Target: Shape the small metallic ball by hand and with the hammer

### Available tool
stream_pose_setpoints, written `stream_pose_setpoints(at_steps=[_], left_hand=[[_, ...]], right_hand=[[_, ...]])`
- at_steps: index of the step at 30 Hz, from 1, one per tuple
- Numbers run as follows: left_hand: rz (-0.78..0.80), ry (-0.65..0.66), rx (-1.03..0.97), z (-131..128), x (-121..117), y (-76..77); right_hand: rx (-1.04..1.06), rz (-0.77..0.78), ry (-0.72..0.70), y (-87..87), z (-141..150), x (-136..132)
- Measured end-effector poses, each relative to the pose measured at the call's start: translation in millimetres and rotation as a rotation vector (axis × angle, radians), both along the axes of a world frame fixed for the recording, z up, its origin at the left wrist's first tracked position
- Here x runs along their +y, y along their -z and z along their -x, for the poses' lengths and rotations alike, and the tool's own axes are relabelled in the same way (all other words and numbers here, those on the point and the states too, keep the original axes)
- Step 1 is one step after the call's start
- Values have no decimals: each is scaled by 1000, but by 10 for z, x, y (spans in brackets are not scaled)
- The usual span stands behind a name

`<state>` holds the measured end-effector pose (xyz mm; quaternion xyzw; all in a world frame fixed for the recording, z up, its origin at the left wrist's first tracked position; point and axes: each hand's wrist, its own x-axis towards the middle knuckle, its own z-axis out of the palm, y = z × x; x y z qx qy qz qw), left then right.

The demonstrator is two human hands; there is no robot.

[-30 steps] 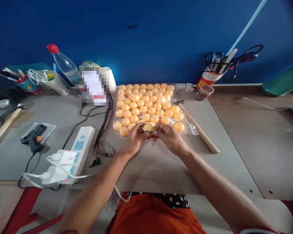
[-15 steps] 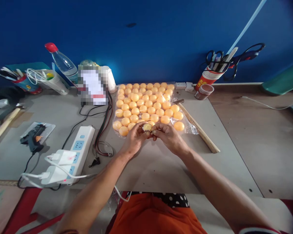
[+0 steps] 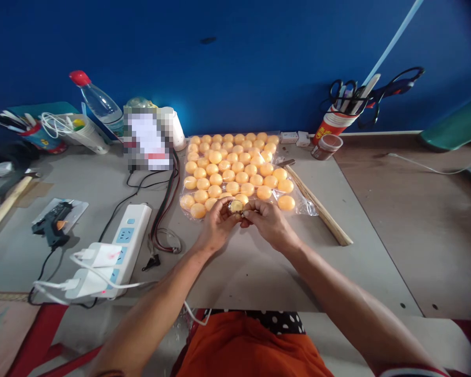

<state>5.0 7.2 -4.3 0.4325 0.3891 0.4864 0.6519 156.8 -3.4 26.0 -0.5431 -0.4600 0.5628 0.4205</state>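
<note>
My left hand (image 3: 215,226) and my right hand (image 3: 269,222) meet over the table's middle, both pinching one small round yellowish ball (image 3: 236,206) with a pale shiny spot on top. The fingers of both hands are curled around it. Just behind my hands lies a clear plastic bag (image 3: 304,205) with several rows of orange balls (image 3: 235,167) packed inside.
A wooden stick (image 3: 322,212) lies right of the bag. A white power strip (image 3: 120,248) with chargers and cables sits left, with a glue gun (image 3: 53,224) farther left. At the back stand a water bottle (image 3: 96,102), cups with pens (image 3: 43,131) and a cup of scissors (image 3: 335,123).
Both hands keep hold of the small ball in about the same spot; the fingers shift only slightly. The view has moved a little.
</note>
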Motion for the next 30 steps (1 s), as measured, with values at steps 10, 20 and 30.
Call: stream_pose_setpoints(at_steps=[10,20,30], left_hand=[[-46,-4,51,-8,-34,95],[-43,-15,40,-35,-65,73],[-31,13,25,-8,-34,-38]], right_hand=[[12,32,39,37,47,-17],[26,54,79,28,61,-12],[262,84,4,-2,-22,40]])
